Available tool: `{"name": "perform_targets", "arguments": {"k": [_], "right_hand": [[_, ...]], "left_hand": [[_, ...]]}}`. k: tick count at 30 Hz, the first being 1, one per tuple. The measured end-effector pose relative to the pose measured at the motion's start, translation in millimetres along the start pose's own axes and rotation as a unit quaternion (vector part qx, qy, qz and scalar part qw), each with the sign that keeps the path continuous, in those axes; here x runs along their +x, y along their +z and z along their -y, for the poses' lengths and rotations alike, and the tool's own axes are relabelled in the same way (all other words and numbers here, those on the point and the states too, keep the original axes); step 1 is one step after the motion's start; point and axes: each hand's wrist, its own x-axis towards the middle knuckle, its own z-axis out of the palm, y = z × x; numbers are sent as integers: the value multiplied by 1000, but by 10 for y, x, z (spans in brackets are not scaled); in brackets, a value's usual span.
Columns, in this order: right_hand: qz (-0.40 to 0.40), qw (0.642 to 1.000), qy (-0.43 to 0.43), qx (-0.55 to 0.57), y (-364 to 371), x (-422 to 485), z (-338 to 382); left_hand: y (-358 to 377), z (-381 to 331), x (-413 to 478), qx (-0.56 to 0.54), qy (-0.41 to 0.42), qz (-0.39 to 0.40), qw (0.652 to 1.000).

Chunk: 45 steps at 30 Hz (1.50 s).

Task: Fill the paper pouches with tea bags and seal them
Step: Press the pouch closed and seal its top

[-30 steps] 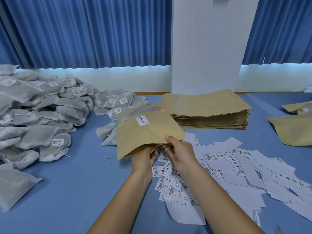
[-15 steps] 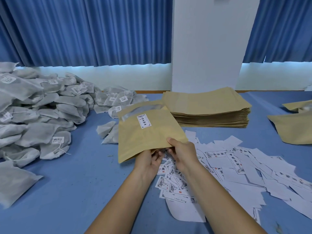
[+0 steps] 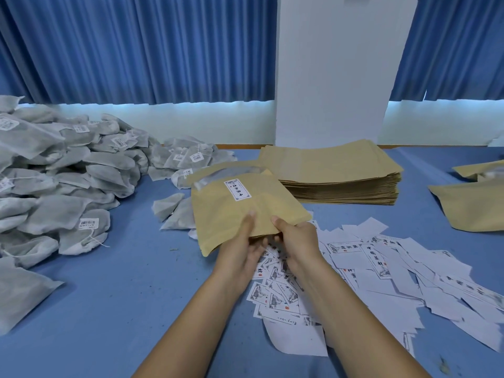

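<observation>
Both bare forearms reach in from the near edge of the view and converge toward the middle of the table (image 3: 117, 285), wrists close together. The left hand (image 3: 241, 251) grips the near edge of a brown paper pouch (image 3: 231, 211), its thumb laid flat on the upper face and its fingers tucked out of sight underneath. The right hand (image 3: 297, 241) holds the same edge just beside it, thumb pressed on top near the pouch's near right corner, the other fingers curled under the paper. The two thumbs lie near each other but do not touch. The pouch is raised off the table and tilted, its far end pointing away from the person, with a clear strip (image 3: 229, 174) across that end and a white printed label (image 3: 236, 190) on its upper face. Whether anything is inside cannot be told. Below the hands and spreading to the right lies a scatter of loose white printed slips (image 3: 395, 271). Beyond the pouch sits a tall stack of flat brown pouches (image 3: 338, 170). A large heap of grey-white tea bags (image 3: 62, 173) with small tags covers the left of the table, and two loose tea bags (image 3: 174, 211) lie just left of the held pouch. More brown pouches (image 3: 474, 205) lie at the right edge.
</observation>
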Motion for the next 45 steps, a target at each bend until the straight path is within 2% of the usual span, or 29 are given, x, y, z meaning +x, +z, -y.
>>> {"name": "perform_targets", "arguments": {"k": [2,3,6,8,10,12,15,17,23,31,35,39,45], "right_hand": [[10,999,-34,-19,28,-23,-6],[12,998,-52,-32,43,-38,-7],[31,997,-69,-4,62,-80,11],[83,994,-49,46,55,-116,34],[134,986,-31,97,40,-128,62],[136,983,-50,113,18,-119,81],[41,991,-125,-1,-28,-99,78],[8,991,-137,-8,-43,-82,45],[71,994,-60,50,0,-123,-25],[27,992,-47,113,14,-87,-73],[50,992,-31,108,42,-90,-122],[28,993,-8,110,33,-81,-144],[20,990,6,138,67,-102,-205]], "left_hand": [[-45,-33,51,-101,19,-44,994],[-75,-33,72,-95,40,-57,993],[-134,-1,117,2,133,-69,989],[-144,9,132,53,161,-66,983],[-108,-13,84,85,162,-61,981],[-82,0,62,92,154,-37,983],[-56,36,55,26,133,-9,991],[-62,32,58,5,130,-24,991],[-59,10,28,8,112,-38,993],[-59,46,51,-30,109,-36,993],[-94,-5,71,-17,119,-25,992],[-77,35,73,4,105,-30,994],[-112,28,114,-26,91,-57,994]]}}
